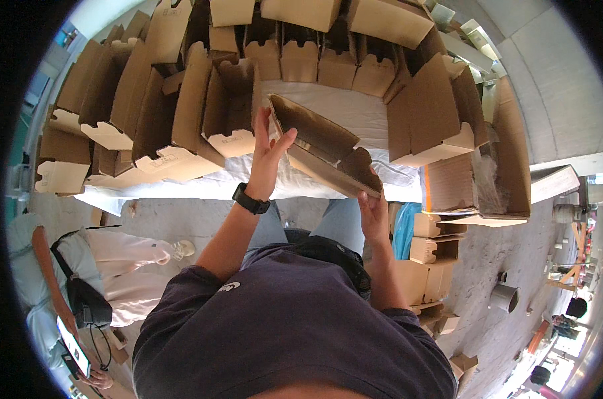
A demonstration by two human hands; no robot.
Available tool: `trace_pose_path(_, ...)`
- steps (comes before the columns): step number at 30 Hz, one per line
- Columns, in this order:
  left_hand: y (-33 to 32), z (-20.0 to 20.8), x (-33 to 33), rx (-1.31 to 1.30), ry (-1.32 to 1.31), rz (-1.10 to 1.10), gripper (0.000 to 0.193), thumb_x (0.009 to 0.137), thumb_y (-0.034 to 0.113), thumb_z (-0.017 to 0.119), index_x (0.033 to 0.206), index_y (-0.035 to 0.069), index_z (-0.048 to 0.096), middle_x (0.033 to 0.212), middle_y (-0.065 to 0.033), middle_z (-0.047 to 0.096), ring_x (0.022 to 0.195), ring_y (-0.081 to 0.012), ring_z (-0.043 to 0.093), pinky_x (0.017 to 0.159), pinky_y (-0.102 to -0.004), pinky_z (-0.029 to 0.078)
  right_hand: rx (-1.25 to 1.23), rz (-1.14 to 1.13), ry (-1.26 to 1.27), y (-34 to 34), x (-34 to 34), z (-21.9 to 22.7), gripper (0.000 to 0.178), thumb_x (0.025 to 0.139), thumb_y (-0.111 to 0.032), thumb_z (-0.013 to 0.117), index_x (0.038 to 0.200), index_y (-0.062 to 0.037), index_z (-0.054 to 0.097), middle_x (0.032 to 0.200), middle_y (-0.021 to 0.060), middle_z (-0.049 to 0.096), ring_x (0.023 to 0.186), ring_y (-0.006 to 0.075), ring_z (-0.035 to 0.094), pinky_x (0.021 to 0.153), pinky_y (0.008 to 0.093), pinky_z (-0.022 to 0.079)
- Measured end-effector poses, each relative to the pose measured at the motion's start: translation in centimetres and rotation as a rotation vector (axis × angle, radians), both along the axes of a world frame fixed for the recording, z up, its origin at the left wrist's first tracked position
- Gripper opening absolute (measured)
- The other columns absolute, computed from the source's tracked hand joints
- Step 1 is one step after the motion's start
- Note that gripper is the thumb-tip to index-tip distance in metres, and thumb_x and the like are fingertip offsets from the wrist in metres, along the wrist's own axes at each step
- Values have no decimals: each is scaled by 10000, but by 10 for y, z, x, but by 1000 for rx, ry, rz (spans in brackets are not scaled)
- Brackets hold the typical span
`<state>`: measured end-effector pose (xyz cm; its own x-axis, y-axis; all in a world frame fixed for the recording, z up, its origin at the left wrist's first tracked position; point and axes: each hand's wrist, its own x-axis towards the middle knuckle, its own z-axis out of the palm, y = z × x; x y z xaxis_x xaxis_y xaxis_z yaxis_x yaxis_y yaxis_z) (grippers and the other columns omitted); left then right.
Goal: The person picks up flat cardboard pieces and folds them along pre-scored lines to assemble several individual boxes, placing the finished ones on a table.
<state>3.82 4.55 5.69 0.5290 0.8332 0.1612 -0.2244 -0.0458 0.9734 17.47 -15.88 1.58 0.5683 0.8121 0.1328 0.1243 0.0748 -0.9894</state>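
Between my two hands is a long, narrow, open-topped cardboard bin box, tilted over a white-covered table. My left hand is at its left end, fingers upright along the end and thumb over the near wall. On my left wrist is a dark watch. My right hand grips the lower right end, with the thumb on the outside and the other fingers partly hidden. One end of the box has a notched, cut-down edge. Inside, only bare brown cardboard shows.
Similar cardboard bins stand in rows along the left and far sides. A larger open carton sits at the right. Small boxes are stacked beside me below the table. At left stands a person with a black bag and a lit screen.
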Motion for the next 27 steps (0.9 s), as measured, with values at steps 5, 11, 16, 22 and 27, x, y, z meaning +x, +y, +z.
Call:
trace_pose_path(5,7,2,-11,-72,46,-169,753,803,178,550,1449,24,195,1484,-141,224,1373,-249,215,1105,-341,193,57,66,15,5,-7,6,620,972,-239,436,1457,-15,121,1493,148,204,1370,228,200,1114,361,142)
trace_pose_path(11,-3,17,-31,-153,134,-289,782,767,140,487,1474,66,160,1494,-121,230,1372,-231,221,1104,-336,189,263,10,-109,32,-2,25,697,967,-347,394,1466,-15,39,1523,143,84,1398,239,97,1123,377,92)
trace_pose_path(16,-9,20,-42,-134,256,-286,810,769,138,473,1485,74,100,1499,-118,212,1370,-228,213,1093,-334,210,198,22,-196,35,9,16,668,973,-401,325,1467,-21,84,1529,149,88,1410,264,80,1129,383,87)
trace_pose_path(22,-9,21,-47,-89,196,-289,854,760,108,473,1489,89,31,1509,-111,168,1373,-235,207,1087,-364,241,302,110,110,28,15,1,756,935,-589,283,1470,-76,133,1499,122,192,1376,231,195,1117,401,155)
trace_pose_path(27,-5,19,-51,-53,213,-422,851,735,39,460,1483,81,56,1493,-117,191,1377,-241,198,1080,-368,263,284,44,211,27,18,1,692,952,-553,272,1418,-42,248,1482,127,237,1361,245,239,1109,390,181)
